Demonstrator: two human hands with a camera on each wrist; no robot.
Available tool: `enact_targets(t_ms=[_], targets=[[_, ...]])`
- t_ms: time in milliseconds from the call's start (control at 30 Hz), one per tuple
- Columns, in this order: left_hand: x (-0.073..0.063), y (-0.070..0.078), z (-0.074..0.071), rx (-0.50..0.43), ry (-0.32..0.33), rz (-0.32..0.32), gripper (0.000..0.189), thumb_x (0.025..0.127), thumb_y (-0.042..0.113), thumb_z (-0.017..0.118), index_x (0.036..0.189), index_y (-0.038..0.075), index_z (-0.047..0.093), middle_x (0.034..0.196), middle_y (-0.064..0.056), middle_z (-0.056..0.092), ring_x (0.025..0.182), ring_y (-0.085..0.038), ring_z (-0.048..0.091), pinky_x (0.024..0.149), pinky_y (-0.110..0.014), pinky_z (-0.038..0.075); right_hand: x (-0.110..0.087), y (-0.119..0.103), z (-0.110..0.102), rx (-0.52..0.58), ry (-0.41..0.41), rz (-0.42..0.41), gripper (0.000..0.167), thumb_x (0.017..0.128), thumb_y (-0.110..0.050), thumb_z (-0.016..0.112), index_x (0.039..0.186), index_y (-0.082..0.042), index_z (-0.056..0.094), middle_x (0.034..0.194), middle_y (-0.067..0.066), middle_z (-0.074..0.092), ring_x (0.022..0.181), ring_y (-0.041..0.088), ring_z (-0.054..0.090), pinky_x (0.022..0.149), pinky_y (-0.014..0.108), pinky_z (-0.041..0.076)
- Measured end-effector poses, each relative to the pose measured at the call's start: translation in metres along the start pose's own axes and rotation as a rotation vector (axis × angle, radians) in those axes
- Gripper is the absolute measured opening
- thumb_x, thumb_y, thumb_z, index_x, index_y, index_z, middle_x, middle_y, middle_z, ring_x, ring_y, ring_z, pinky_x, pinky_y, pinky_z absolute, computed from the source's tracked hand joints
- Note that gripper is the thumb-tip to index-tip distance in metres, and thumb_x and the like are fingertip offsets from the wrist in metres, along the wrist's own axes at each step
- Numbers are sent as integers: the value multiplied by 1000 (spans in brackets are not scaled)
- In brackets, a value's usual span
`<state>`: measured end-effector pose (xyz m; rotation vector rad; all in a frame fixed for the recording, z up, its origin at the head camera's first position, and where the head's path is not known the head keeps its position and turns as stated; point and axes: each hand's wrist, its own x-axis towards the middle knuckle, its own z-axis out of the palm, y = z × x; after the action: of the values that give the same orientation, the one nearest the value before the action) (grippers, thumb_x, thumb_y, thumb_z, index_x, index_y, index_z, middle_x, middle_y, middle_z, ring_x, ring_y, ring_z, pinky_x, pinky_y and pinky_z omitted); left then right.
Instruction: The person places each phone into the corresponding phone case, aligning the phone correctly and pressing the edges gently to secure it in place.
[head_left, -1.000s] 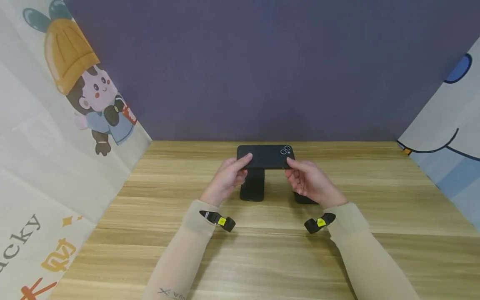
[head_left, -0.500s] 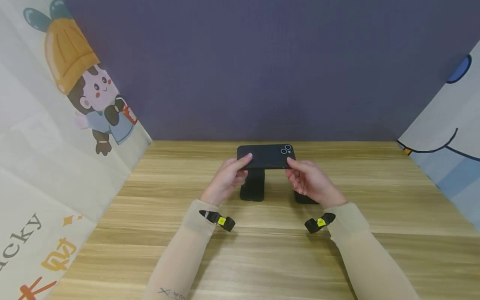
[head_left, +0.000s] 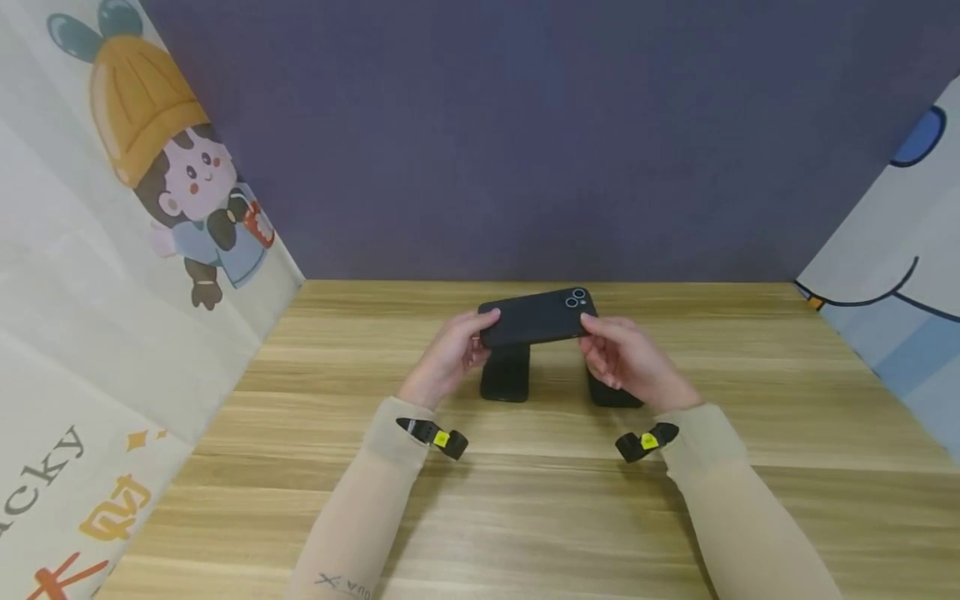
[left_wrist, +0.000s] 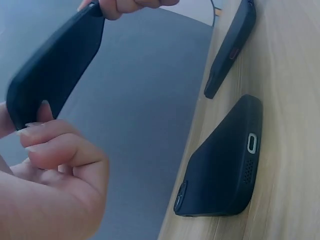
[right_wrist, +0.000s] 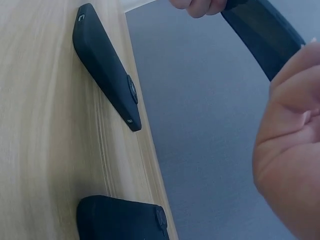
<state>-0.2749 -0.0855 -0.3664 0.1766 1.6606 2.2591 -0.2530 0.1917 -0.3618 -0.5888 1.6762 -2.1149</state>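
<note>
Both hands hold a black phone [head_left: 534, 319] above the table, its back with round camera lenses facing up in the head view. My left hand [head_left: 448, 354] pinches its left end, thumb on the back and fingers beneath. At the right end my right hand [head_left: 633, 360] does the same, near the lenses. The phone is tilted, right end higher. Below lie two more black phones: the left one [head_left: 505, 375] and the right one [head_left: 613, 393], partly covered by my right hand. In the left wrist view, a charging port shows on the nearer phone [left_wrist: 220, 160].
The wooden table [head_left: 525, 517] meets a dark blue-grey panel [head_left: 540, 142] at the back. Curtains with cartoon prints, a left one [head_left: 67, 292] and a right one [head_left: 900, 275], flank it. Each wrist carries a black strap with a small camera.
The held phone has gone from level to tilted, its left end lower and its right end higher. My right hand has shifted slightly right. The phones on the table have not moved.
</note>
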Motion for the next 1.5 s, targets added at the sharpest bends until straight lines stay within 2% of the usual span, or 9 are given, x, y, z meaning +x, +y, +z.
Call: enact_targets(t_ms=[133, 233, 467, 600, 700, 900, 1133, 1367, 1500], targets=[[1, 0, 0, 0, 49, 2, 18, 100, 27, 63, 91, 12, 68, 73, 3, 66, 58, -7, 59, 56, -20, 45, 0, 0, -1, 26, -73, -8, 48, 111, -24, 40, 74, -9, 66, 53, -2, 52, 37, 8, 43, 38, 20, 37], [0, -1, -3, 14, 32, 6, 18, 99, 23, 64, 88, 11, 72, 74, 2, 68, 61, -8, 63, 59, -20, 49, 0, 0, -1, 53, -89, -2, 50, 112, -23, 39, 73, -9, 66, 52, -2, 53, 38, 8, 43, 39, 20, 37], [-5, 0, -12, 81, -162, 30, 22, 102, 17, 58, 85, 12, 72, 70, 4, 63, 54, -5, 47, 52, -20, 32, 4, 2, 2, 32, 37, -5, 53, 111, -35, 41, 68, -12, 62, 53, -2, 51, 41, 9, 47, 40, 21, 38], [-7, 1, -15, 106, -296, 13, 20, 100, 11, 55, 86, 10, 69, 72, 3, 61, 54, -6, 42, 52, -20, 31, 10, 5, 6, -3, 140, 26, 53, 108, -43, 47, 66, -13, 57, 53, -2, 49, 41, 10, 46, 40, 21, 36], [-9, 0, -14, 115, -337, 3, 20, 100, 10, 54, 89, 11, 70, 77, 2, 63, 57, -6, 47, 54, -19, 35, 14, 8, 10, -10, 210, 39, 53, 106, -47, 50, 66, -12, 55, 54, -1, 48, 40, 11, 46, 40, 21, 37], [-9, 0, -14, 123, -278, 43, 23, 100, 12, 53, 91, 15, 73, 80, 2, 67, 66, -8, 56, 59, -20, 43, 22, 10, 19, -79, 279, 88, 48, 103, -50, 55, 76, -10, 54, 59, -1, 48, 43, 11, 45, 43, 23, 38], [-8, 2, -16, 123, -255, 74, 25, 103, 12, 52, 87, 14, 70, 72, 4, 62, 59, -9, 43, 57, -22, 33, 26, 4, 41, -175, 243, 169, 50, 102, -50, 57, 77, -7, 56, 62, 1, 53, 47, 13, 50, 45, 27, 41], [-11, 8, -19, 114, -209, 35, 24, 103, 12, 52, 83, 11, 66, 66, 3, 53, 53, -10, 37, 54, -22, 31, 34, 4, 61, -253, 281, 156, 48, 104, -47, 55, 81, -4, 56, 61, 2, 53, 47, 14, 50, 46, 28, 42], [-14, 14, -20, 174, -196, 7, 24, 102, 11, 54, 79, 9, 61, 65, 1, 48, 54, -11, 39, 55, -23, 32, 38, 2, 64, -316, 311, 173, 45, 106, -43, 52, 85, -4, 55, 63, 2, 52, 48, 14, 49, 46, 26, 42]])
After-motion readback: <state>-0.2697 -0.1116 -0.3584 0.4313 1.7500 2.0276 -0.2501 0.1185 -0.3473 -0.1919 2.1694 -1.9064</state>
